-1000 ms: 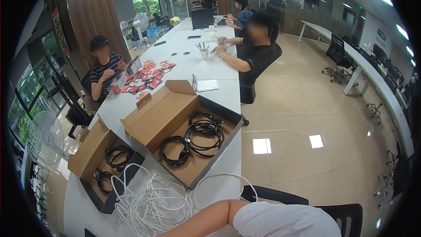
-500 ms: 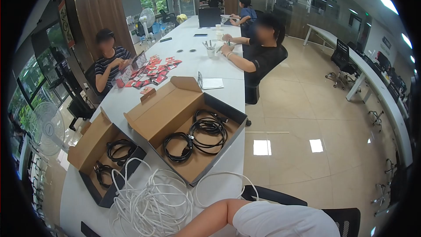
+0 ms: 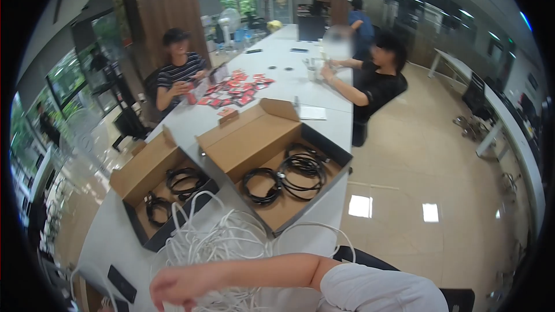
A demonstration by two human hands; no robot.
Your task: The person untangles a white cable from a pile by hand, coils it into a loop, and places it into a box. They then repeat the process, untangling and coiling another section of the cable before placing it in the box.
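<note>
My right hand point(image 3: 180, 288) reaches across from the right over a tangled heap of white cable point(image 3: 222, 237) on the near end of the table. Its fingers point down, somewhat blurred, thumb and fingers apart, with nothing visible in them. At the bottom left edge a skin-coloured patch, apparently my left hand point(image 3: 106, 304), barely shows; its fingers cannot be made out. Near it, a loop of white cable hangs beyond the table edge. A dark phone-like slab point(image 3: 122, 283) lies left of my right hand.
Two open cardboard boxes, a larger one point(image 3: 248, 141) and a smaller one point(image 3: 141, 176), hold coiled black cables. Farther along the white table point(image 3: 324, 130) lie red packets point(image 3: 240, 89), a notepad and a cup of pens. Several people sit around it. A chair stands at my right.
My right arm has swung left, bringing the hand into view over the white cable. The camera view has shifted, so the table and boxes appear farther right. The dark slab shows more fully.
</note>
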